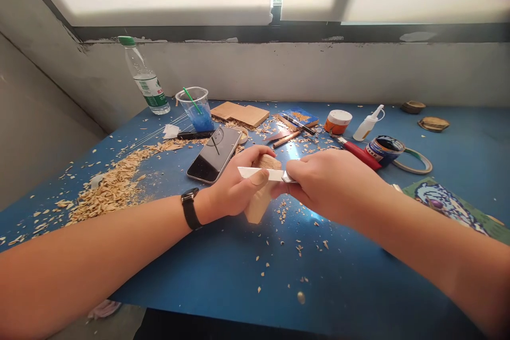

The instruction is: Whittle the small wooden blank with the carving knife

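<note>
A pale carved wooden block (258, 205) is held in my left hand (232, 183), whose fingers wrap round it near the middle of the view. My left thumb lies against the blade. The knife (263, 173) has a flat, bright blade that crosses the upper part of the wood and points left. Its handle end is inside my right hand (324, 178), closed in a fist; most of the handle is hidden by the fingers. Small wood chips (283, 212) lie on the blue table below the hands.
A phone (215, 154) lies just left of my left hand. Behind are a cup (195, 109), a bottle (149, 85) and wooden boards (241, 114). Shavings (113, 186) are heaped left. An orange jar (338, 122), glue bottle (366, 126), paint can (384, 149) and tape roll (414, 161) stand right.
</note>
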`<state>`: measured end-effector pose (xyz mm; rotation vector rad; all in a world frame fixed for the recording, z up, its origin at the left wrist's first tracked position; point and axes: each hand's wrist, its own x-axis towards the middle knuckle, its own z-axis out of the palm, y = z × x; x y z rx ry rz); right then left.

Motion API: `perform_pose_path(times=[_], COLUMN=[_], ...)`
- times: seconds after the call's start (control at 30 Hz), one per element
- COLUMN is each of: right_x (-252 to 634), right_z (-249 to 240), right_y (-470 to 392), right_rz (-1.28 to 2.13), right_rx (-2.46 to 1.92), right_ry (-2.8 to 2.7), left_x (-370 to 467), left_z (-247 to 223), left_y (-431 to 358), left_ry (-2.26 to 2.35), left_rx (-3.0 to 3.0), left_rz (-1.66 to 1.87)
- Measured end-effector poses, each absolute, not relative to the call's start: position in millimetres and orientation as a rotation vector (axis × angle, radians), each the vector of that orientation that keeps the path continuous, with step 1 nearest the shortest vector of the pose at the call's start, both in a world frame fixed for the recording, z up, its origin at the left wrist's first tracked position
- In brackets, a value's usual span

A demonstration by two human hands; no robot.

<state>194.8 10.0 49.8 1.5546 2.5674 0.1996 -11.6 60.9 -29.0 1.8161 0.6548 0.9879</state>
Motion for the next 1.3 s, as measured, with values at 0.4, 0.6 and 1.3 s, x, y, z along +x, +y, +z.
perform_pose_path(times=[0.4, 0.6, 1.3], right_x=[195, 196, 192], right_z=[51, 55, 56], right_y=[10, 3, 2], right_rz=[0.202, 0.16, 0.056], right_rx=[1.608, 1.607, 1.547], right_ry=[2.587, 2.587, 2.552], left_x=[-14, -13, -16], left_z=[-21, -27, -22], left_y=[54, 58, 55], left_ry=[0.735, 0.739, 0.694], left_rx=[1.96, 1.97, 2.021], left_rz=[1.001, 0.987, 0.895])
